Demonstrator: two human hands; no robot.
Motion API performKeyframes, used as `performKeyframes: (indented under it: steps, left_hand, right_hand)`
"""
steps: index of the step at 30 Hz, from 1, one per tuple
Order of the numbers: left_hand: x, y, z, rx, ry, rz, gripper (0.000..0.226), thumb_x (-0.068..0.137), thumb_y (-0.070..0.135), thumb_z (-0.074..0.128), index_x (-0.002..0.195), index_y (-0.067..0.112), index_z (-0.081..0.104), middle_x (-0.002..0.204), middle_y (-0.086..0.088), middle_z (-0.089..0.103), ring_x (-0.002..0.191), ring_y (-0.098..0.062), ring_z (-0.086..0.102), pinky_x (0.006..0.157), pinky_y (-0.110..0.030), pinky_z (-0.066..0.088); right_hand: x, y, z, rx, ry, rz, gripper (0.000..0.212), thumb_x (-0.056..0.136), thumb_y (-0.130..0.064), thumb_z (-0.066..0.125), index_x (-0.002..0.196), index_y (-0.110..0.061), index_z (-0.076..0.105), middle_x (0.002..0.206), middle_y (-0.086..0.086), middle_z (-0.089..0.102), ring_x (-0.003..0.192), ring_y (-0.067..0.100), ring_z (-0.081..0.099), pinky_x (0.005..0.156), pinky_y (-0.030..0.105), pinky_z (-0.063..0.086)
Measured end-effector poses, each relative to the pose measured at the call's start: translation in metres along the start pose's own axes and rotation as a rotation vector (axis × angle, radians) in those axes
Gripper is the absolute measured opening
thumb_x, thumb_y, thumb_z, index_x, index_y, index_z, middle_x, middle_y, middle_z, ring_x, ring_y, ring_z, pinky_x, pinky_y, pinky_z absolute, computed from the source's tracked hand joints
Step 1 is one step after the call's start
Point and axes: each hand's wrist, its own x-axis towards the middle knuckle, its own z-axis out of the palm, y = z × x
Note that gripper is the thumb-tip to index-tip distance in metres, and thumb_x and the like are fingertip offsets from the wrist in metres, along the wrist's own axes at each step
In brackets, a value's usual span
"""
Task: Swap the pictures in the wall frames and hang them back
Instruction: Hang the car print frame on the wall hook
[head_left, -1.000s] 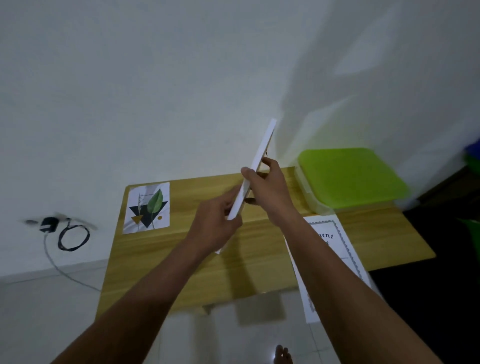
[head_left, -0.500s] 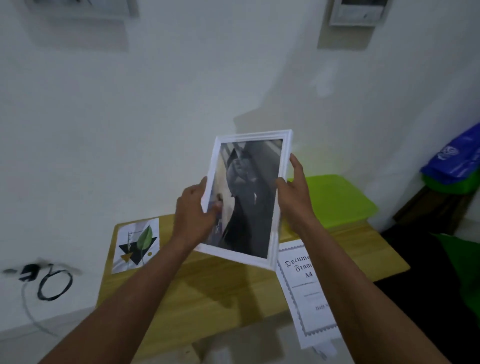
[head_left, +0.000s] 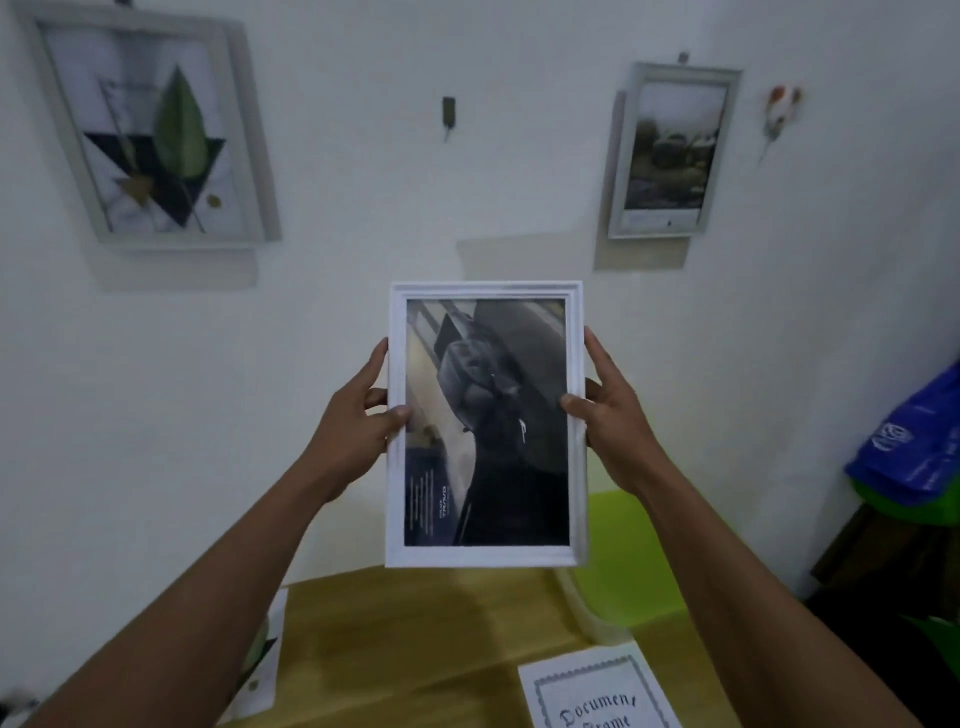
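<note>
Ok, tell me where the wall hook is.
Head view, upper centre of the wall: the hook sits between the hung leaf frame and the photo frame, above the held white frame.

The document sheet runs off the bottom edge; the left forearm hides much of the leaf print

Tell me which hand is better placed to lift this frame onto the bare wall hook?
Left, though barely: the left hand and right hand grip the white frame by opposite sides at similar height, but the hook sits above, slightly toward the left hand's side. Likely both lift.
</note>
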Motion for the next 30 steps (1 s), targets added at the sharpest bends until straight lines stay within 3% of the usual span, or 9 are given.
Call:
performKeyframes:
  steps: [4,8,10,13,16,22,26,28,30]
  left_hand:
    - [0.045,0.040,0.010,0.061,0.088,0.125,0.076,0.095,0.014,0.059,0.146,0.055,0.020,0.119,-0.001,0.061,0.101,-0.018,0.062,0.076,-0.032,0.058]
    - [0.088,0.074,0.015,0.134,0.211,0.200,0.076,0.095,0.012,0.058,0.148,0.050,0.020,0.117,-0.004,0.059,0.088,-0.012,0.065,0.071,-0.023,0.057]
    - [0.107,0.084,0.012,0.164,0.269,0.223,0.076,0.095,0.012,0.058,0.149,0.048,0.019,0.117,-0.004,0.059,0.087,-0.011,0.065,0.070,-0.019,0.055]
    - [0.128,0.092,0.001,0.186,0.339,0.235,0.076,0.096,0.012,0.057,0.149,0.050,0.018,0.114,-0.004,0.060,0.082,-0.013,0.068,0.071,-0.026,0.058]
    - [0.146,0.093,-0.012,0.225,0.393,0.236,0.077,0.095,0.012,0.057,0.148,0.052,0.018,0.112,-0.002,0.060,0.079,-0.017,0.070,0.076,-0.036,0.060]
    - [0.177,0.096,-0.031,0.290,0.446,0.241,0.077,0.095,0.011,0.057,0.149,0.048,0.018,0.103,0.003,0.061,0.081,-0.010,0.065,0.075,-0.027,0.057]
    - [0.196,0.096,-0.034,0.342,0.463,0.251,0.077,0.095,0.010,0.057,0.151,0.044,0.018,0.103,0.003,0.061,0.080,-0.004,0.061,0.065,-0.009,0.047]
    - [0.203,0.093,-0.033,0.348,0.474,0.246,0.077,0.095,0.010,0.056,0.151,0.044,0.017,0.105,0.001,0.061,0.082,-0.006,0.061,0.067,-0.012,0.048]
    - [0.208,0.087,-0.031,0.346,0.483,0.253,0.077,0.095,0.010,0.055,0.151,0.045,0.015,0.106,-0.001,0.062,0.086,-0.013,0.063,0.074,-0.020,0.053]
  right_hand:
    - [0.055,-0.030,-0.019,-0.082,-0.023,-0.143,0.091,0.091,0.007,0.056,0.149,-0.054,0.021,0.159,-0.018,0.024,0.137,0.020,0.045,0.108,0.050,0.044]
    - [0.107,-0.058,-0.027,-0.066,-0.039,-0.217,0.088,0.094,0.006,0.055,0.153,-0.045,0.014,0.153,-0.024,0.020,0.127,0.011,0.045,0.086,0.019,0.054]
    - [0.132,-0.069,-0.026,-0.065,-0.056,-0.247,0.088,0.093,0.008,0.055,0.154,-0.042,0.014,0.148,-0.021,0.025,0.113,0.001,0.053,0.075,0.013,0.053]
    - [0.169,-0.080,-0.019,-0.073,-0.097,-0.283,0.091,0.091,0.010,0.056,0.155,-0.040,0.013,0.143,-0.021,0.029,0.098,-0.008,0.060,0.073,0.017,0.055]
    - [0.195,-0.086,-0.006,-0.092,-0.124,-0.304,0.092,0.091,0.008,0.057,0.155,-0.040,0.011,0.147,-0.017,0.029,0.099,0.002,0.060,0.075,0.020,0.057]
    - [0.234,-0.084,0.017,-0.154,-0.088,-0.352,0.092,0.092,0.003,0.059,0.154,-0.043,0.010,0.155,-0.015,0.025,0.099,0.006,0.058,0.074,0.022,0.057]
    - [0.255,-0.080,0.022,-0.174,-0.068,-0.316,0.093,0.093,0.001,0.058,0.153,-0.047,0.007,0.132,-0.022,0.035,0.093,0.008,0.059,0.079,0.027,0.056]
    - [0.262,-0.077,0.023,-0.206,-0.061,-0.310,0.094,0.094,-0.001,0.058,0.152,-0.051,0.004,0.123,-0.022,0.038,0.092,0.010,0.059,0.082,0.030,0.055]
    - [0.265,-0.075,0.025,-0.227,-0.046,-0.317,0.095,0.095,-0.002,0.058,0.151,-0.053,0.001,0.128,-0.017,0.038,0.099,0.014,0.058,0.084,0.030,0.053]
